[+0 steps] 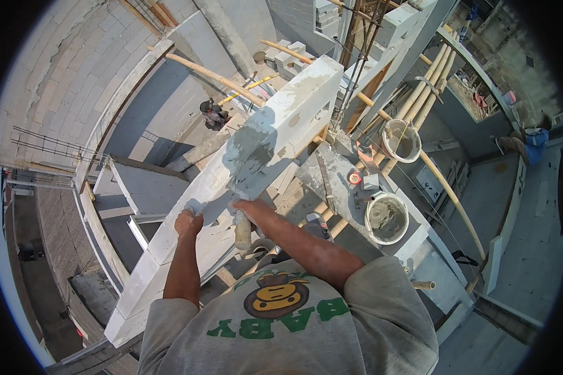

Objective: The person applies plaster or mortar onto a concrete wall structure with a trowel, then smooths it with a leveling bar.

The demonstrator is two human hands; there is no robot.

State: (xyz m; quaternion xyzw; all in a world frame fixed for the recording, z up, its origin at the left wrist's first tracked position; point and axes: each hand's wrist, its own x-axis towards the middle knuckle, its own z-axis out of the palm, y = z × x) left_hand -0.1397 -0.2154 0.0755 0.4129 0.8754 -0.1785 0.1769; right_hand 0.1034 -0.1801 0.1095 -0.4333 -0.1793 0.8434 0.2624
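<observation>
In front of me runs a wall of pale blocks, its top smeared with wet grey mortar partly under a shadow. My left hand is at the wall's near left edge, its fingers curled and a pale smear beside the thumb. What those fingers grip, if anything, is hidden. Across the wall top, my right hand is closed round a tool with a thick pale handle. The handle sticks out below the palm; the tool's far end does not show clearly.
Mortar fills one bucket on the grey platform to my right; another bucket stands beyond it. Bamboo poles cross there. One person is below on the left side, another at far right. Thin steel rods rise beyond the wall.
</observation>
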